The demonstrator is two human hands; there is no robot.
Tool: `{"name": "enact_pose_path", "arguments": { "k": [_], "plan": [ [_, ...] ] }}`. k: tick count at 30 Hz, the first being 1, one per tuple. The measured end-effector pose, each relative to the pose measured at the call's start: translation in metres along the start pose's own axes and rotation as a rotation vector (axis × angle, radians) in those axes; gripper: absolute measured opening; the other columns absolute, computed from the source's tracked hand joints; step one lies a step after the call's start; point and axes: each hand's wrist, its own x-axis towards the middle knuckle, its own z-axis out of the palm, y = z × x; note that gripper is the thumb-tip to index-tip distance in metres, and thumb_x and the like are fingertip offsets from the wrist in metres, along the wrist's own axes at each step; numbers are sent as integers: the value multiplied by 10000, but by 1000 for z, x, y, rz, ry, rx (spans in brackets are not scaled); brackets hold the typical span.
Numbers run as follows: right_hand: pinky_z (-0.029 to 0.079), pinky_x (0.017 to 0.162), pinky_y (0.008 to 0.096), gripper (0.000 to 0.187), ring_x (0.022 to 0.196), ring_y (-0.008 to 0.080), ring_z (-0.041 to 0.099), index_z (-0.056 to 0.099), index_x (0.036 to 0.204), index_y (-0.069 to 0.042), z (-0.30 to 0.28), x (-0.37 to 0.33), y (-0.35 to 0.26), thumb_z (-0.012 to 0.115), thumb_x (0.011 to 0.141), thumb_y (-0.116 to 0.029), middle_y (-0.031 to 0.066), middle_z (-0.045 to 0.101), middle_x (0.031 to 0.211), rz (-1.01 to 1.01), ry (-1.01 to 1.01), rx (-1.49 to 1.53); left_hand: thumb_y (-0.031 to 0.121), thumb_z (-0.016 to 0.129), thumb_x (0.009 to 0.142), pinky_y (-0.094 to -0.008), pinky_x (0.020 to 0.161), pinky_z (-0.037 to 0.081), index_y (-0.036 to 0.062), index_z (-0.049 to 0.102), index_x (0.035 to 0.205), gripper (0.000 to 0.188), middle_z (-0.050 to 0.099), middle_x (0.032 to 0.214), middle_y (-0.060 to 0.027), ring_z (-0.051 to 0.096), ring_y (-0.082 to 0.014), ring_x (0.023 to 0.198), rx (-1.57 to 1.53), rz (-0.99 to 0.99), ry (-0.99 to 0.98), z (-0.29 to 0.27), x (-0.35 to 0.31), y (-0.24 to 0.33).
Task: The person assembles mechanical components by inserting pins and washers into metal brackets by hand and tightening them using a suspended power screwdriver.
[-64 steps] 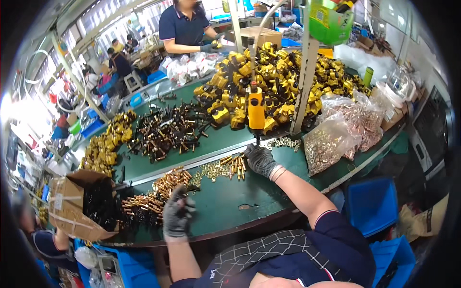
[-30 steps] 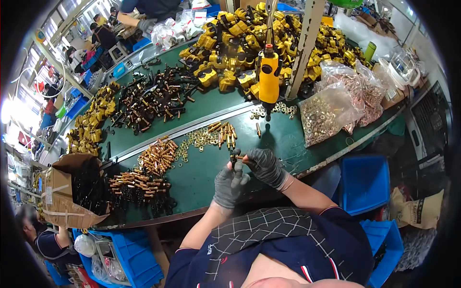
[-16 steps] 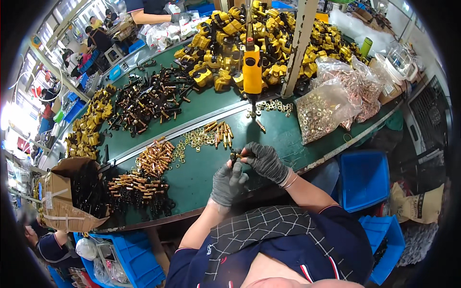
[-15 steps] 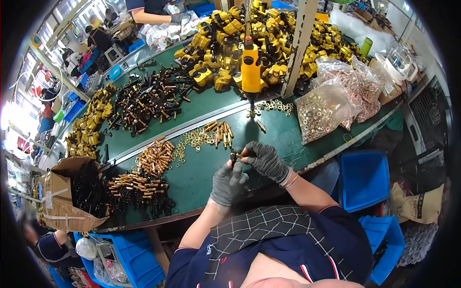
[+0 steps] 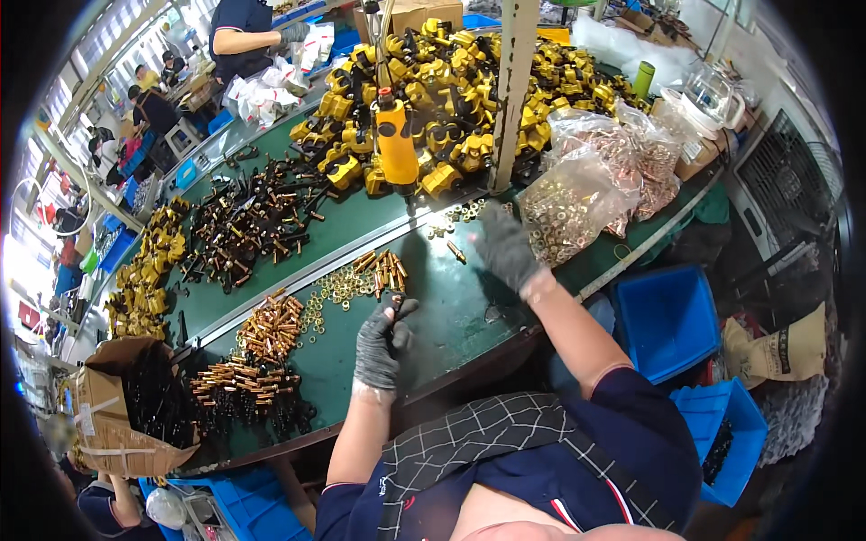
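My left hand, in a grey glove, is closed on a small black part above the green table; the fingers hide most of it. My right hand, gloved alike, is stretched toward the scattered small nuts, blurred so its fingers cannot be made out. Between the hands lies a single copper-coloured bolt. A cluster of brass and copper pins and many brass rings lie beyond my left hand. Above the table hangs a yellow power screwdriver, touched by neither hand.
Yellow-and-black castings are heaped at the back, with black parts to their left. Clear bags of small metal pieces sit at right. A metal post rises from the table. A carton stands left; blue bins flank me.
My right hand has left the black part and moved away to the right and farther out, toward the nuts. My left hand still holds the part. The whole view has shifted.
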Motion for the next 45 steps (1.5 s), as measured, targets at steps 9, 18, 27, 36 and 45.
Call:
{"name": "enact_pose_path", "arguments": {
  "k": [9,18,27,36,45],
  "plan": [
    [110,1165,504,962,1425,434,150,212,1442,123,39,29,-4,475,878,-611,316,184,1515,536,-500,340,155,515,918,-226,464,403,19,551,1126,252,664,988,-116,455,-98,487,7,-87,63,-34,21,-17],
    [371,1044,422,476,1183,345,510,546,1233,3,8,3,-3,576,883,-319,203,558,1235,157,-45,535,107,487,929,-181,436,423,-12,578,1128,249,674,953,-169,557,-116,564,192,-85,57,-22,18,-12],
    [486,765,429,289,854,325,624,632,951,-82,-11,-1,-8,679,799,-323,135,634,852,212,-330,442,88,541,910,-209,422,441,-7,590,1104,221,690,940,-193,585,-147,544,258,-9,37,4,22,-9],
    [512,729,408,169,835,312,648,645,946,-63,-64,20,-55,619,879,-216,148,649,872,-102,-387,918,79,534,910,-229,402,372,58,620,1101,210,622,786,-36,471,-100,489,531,-3,43,11,19,-11],
    [532,646,405,246,769,292,668,651,916,-87,-81,46,-71,569,859,-312,116,653,866,-589,-293,676,74,494,937,-234,477,446,71,620,1163,259,643,831,0,568,-104,585,612,109,-59,-16,35,-22]
  ]
}}
